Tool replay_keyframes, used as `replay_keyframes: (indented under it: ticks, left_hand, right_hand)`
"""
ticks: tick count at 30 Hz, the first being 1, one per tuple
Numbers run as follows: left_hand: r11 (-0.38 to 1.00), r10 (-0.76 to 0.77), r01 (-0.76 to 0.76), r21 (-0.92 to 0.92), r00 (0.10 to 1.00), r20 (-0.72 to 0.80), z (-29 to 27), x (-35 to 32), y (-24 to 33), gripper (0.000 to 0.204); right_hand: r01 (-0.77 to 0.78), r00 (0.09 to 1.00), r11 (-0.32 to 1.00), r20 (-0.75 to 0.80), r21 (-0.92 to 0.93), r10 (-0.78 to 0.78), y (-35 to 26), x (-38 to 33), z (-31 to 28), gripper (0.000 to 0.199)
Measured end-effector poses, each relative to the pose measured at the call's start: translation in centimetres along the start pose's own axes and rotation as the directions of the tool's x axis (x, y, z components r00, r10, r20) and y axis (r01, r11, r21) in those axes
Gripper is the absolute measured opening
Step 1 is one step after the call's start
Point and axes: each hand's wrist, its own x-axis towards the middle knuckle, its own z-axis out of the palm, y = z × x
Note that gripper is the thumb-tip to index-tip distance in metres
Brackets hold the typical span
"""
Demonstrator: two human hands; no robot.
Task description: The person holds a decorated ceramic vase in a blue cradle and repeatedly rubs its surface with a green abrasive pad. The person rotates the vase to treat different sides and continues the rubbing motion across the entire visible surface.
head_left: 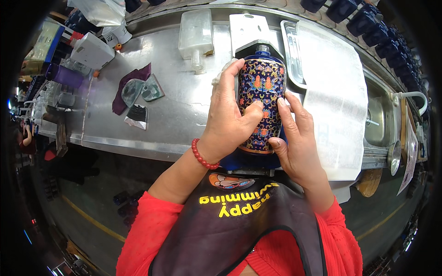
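Observation:
A dark blue glass bottle (261, 83) with a threaded neck lies in front of me, its neck pointing away. A colourful floral pattern with gold scrolls covers its face. My left hand (231, 117) grips its left side, the index finger along the shoulder and the thumb pressed on the pattern. Along the right edge, my right hand (298, 142) holds on with its fingertips, its thumb near the lower end. Part of a dark angular support (251, 47) shows behind the neck; what bears the bottle underneath is mostly hidden.
A metal worktop (170, 87) carries a purple cloth (120, 94), small flat scrapers (152, 88) and a clear rectangular bottle (195, 34). To the right are white sheets (336, 92), a metal tray (293, 50) and a sink (378, 122). Blue bottles (368, 25) line the far right.

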Motion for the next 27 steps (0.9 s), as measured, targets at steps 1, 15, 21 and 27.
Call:
replay_keyframes:
  ticks: [1,15,21,27]
  left_hand:
    - [1.0,-0.003,0.003,-0.002,1.0,0.003,0.0,0.0,0.1,0.073]
    - [1.0,-0.026,0.026,-0.006,0.999,0.042,-0.1,-0.3,0.6,0.077]
    - [1.0,0.007,-0.007,0.001,0.999,0.047,0.1,-0.2,0.6,0.078]
    - [0.999,-0.04,0.042,-0.028,0.998,0.057,0.3,-0.2,0.6,0.08]
  right_hand:
    - [0.003,1.0,1.0,-0.001,0.002,-0.003,0.0,0.0,0.0,0.07]
    - [-0.016,0.999,1.0,-0.047,0.022,0.017,0.1,-0.1,-0.3,0.067]
    - [0.054,0.958,0.978,-0.285,0.202,0.006,-0.3,0.4,-0.7,0.046]
    - [0.123,0.956,0.983,-0.283,0.136,-0.081,-1.4,1.7,-1.7,0.036]
